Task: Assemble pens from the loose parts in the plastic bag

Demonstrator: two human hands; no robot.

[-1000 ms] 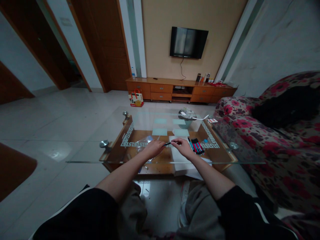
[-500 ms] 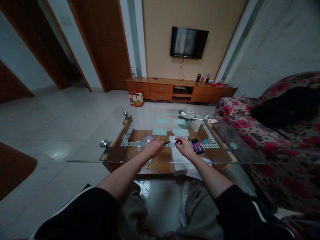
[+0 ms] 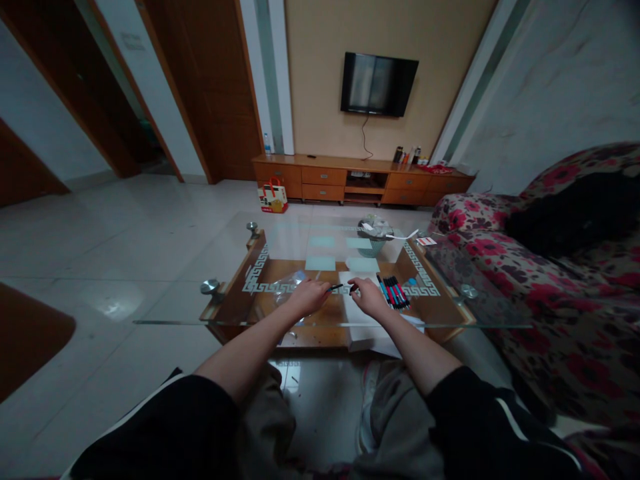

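Black pen [image 3: 337,287] in our left hand [image 3: 311,297] points toward three o'clock; we cannot tell whether our curled right hand [image 3: 369,297] grips anything.

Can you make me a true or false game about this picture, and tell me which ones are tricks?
1. The left hand holds a dark pen. True.
2. A row of pens lies beside the right hand. True.
3. Every pen in that row is yellow. False: black, red and blue-green show there.
4. The television hangs on the wall above the wooden cabinet. True.
5. The television is showing a cartoon. False: its screen is dark, with pale reflections.
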